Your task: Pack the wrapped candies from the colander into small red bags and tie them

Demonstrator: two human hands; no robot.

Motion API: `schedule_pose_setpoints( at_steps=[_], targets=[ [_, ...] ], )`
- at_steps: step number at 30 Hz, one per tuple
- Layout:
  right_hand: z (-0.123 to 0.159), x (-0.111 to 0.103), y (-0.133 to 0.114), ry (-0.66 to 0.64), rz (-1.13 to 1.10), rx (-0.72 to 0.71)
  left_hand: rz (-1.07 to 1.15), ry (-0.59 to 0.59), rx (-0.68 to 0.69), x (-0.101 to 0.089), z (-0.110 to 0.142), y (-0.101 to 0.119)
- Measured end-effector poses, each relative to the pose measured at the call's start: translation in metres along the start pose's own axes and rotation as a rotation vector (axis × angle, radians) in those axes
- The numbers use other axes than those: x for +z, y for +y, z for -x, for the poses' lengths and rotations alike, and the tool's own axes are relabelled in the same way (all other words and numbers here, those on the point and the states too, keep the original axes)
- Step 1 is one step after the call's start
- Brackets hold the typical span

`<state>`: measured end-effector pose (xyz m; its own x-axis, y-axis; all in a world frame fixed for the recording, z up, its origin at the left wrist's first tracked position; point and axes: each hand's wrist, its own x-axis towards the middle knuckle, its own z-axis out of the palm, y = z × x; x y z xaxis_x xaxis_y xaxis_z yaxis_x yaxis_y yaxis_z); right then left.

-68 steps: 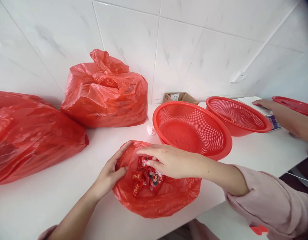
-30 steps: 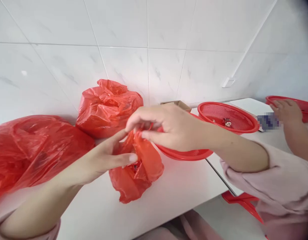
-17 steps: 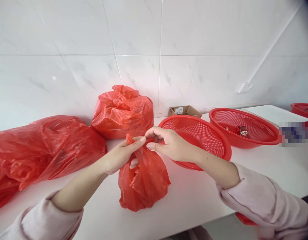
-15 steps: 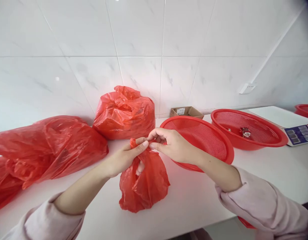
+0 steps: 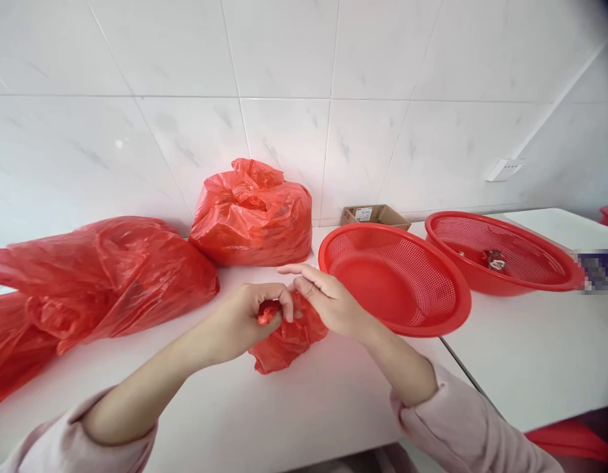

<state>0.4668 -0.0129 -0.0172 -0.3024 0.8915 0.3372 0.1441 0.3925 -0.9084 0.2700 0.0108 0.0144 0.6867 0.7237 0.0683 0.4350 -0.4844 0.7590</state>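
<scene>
A small red plastic bag [image 5: 288, 341] sits on the white table in front of me, its top bunched up. My left hand [image 5: 247, 322] is closed around the gathered top, with a knotted bit of red plastic showing between thumb and fingers. My right hand [image 5: 333, 302] is beside it on the right, index finger stretched out and thumb close to my left fingertips. It lies against the bag's upper side; its lower fingers are mostly hidden. What the bag contains cannot be seen.
Large filled red bags, one upright [image 5: 254, 220] and one lying on its side [image 5: 131, 282], are at the back and left. Red mesh baskets [image 5: 367, 279] stand right, the farther basket [image 5: 535, 259] holding small items. Behind are a cardboard box [image 5: 377, 215] and a wall socket [image 5: 505, 169].
The right hand has gone from pinching the bag's top to stretched fingers. My left hand has curled round the bunched plastic. The bag sits lower and more squashed, and the view has shifted slightly.
</scene>
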Motion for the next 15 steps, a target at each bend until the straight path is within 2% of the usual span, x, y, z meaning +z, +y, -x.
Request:
schedule_pose_setpoints(
  at_steps=[4,6,9,12,15],
  targets=[
    [-0.001,0.012,0.022,-0.042,-0.125,0.037,-0.329,0.350,0.196,0.012,0.000,-0.018],
    [0.003,0.013,0.025,-0.108,-0.201,0.061,-0.365,0.424,0.317,0.016,0.002,-0.023],
    [0.012,0.011,0.022,-0.145,-0.186,0.079,-0.345,0.407,0.398,0.018,0.007,-0.023],
    [0.024,0.008,0.014,-0.116,-0.023,0.063,-0.346,0.340,0.392,0.021,0.014,-0.025],
    [0.043,-0.001,0.015,-0.058,0.170,0.067,-0.323,0.388,0.341,0.025,0.030,-0.047]
  ],
)
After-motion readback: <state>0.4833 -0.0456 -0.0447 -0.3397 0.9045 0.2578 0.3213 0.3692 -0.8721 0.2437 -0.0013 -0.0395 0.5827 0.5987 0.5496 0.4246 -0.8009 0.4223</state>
